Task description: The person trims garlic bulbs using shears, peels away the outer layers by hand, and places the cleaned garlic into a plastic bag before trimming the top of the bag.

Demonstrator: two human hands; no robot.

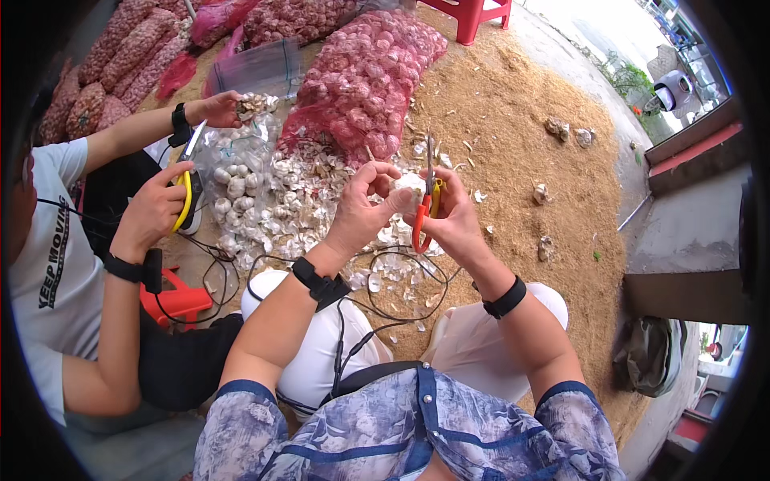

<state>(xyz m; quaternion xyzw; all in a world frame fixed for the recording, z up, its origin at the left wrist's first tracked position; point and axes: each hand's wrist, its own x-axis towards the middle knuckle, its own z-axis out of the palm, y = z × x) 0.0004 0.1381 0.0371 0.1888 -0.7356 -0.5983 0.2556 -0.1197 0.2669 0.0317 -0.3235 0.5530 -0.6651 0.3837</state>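
Observation:
My left hand (362, 202) pinches a white garlic bulb (410, 184) in front of my chest, with a thin stalk rising beside the fingers. Close against it, my right hand (455, 212) grips a pair of scissors (420, 231) with red and yellow handles. Their blades (430, 152) point up and away from me, right beside the bulb; I cannot tell whether they touch it. Below both hands lies a spread of papery garlic skins (309, 200). Trimmed white bulbs (237, 188) sit in a clear plastic bag to the left.
A pink net sack of garlic (365, 80) lies ahead, with more sacks (128, 48) at far left. A co-worker's hand (160, 200) holds yellow-handled scissors (186, 200). Black cables (377, 313) cross my lap. Loose bulbs (541, 192) lie on chaff at right. Red stools (180, 301) stand about.

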